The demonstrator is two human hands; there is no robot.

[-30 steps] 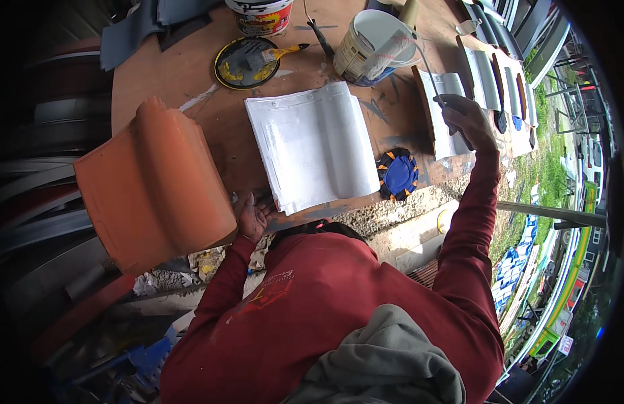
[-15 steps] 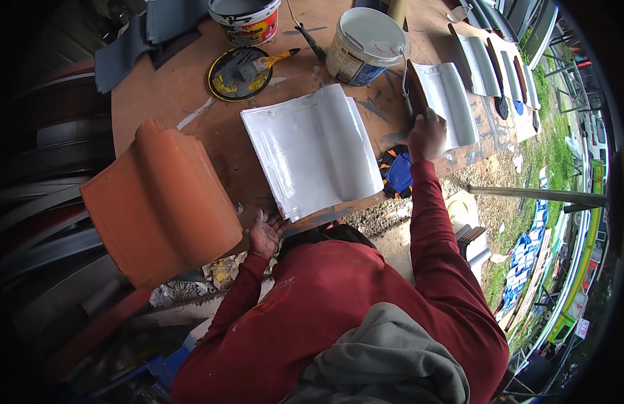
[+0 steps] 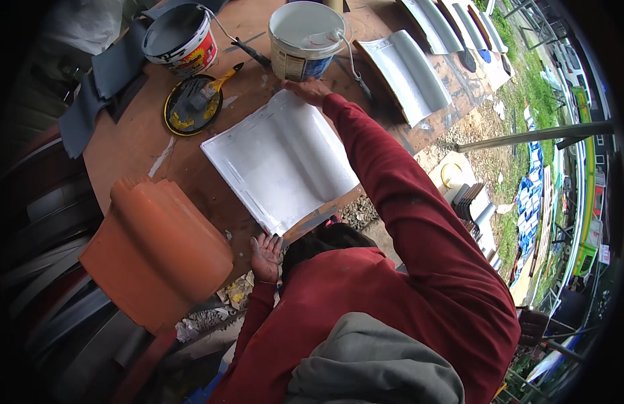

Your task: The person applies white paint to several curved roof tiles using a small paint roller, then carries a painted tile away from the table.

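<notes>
A roof tile coated in glossy white (image 3: 278, 158) lies on the brown tabletop, its raised roll along the right side. At its far edge, my right hand (image 3: 308, 91) closes over the rim, just in front of the white bucket (image 3: 292, 64); part of the fingers is hidden. My left hand (image 3: 265, 257) is palm up at the tile's near corner, fingers spread, their tips touching or just under it; I cannot tell which. To its left, a bare orange roof tile (image 3: 160, 252) overhangs the table's edge.
A paint-smeared round lid (image 3: 184, 118) carries a yellow-handled brush (image 3: 221, 82). Behind it stands a pail of dark paint (image 3: 184, 47). More white tiles (image 3: 410, 74) line the right side of the table (image 3: 123, 158). Grey sheets (image 3: 116, 67) lie at the far left.
My right hand has left the tile on the right and moved left to the far edge of the middle white tile. My left hand remains by its near corner. The view has shifted right.
</notes>
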